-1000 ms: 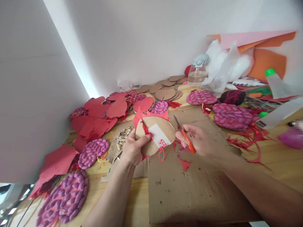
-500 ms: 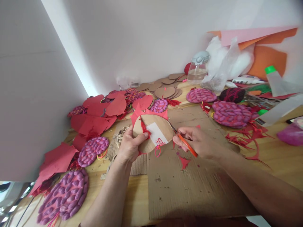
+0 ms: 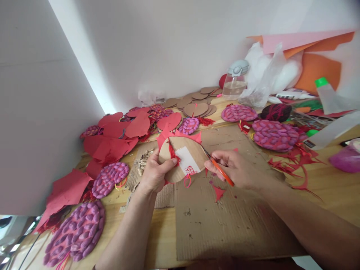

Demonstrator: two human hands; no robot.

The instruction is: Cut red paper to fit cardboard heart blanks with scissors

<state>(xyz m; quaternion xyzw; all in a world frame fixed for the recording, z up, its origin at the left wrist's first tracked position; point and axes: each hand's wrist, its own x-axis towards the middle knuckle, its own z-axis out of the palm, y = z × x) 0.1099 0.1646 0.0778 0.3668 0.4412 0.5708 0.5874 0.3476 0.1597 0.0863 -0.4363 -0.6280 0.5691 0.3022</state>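
Wooden table [image 3: 332,187] under a white wall — two purple woven discs [image 3: 74,234] lie by its left edge. Left hand [image 3: 154,174] grips one cardboard disc [image 3: 182,157] over the middle; right hand [image 3: 239,168] clasps one pair of scissors [image 3: 222,173] — blades at the disc's right rim.

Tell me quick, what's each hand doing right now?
Left hand: closed on the cardboard disc backed with red paper.
Right hand: closed on the orange-handled scissors, blades at the disc's edge.
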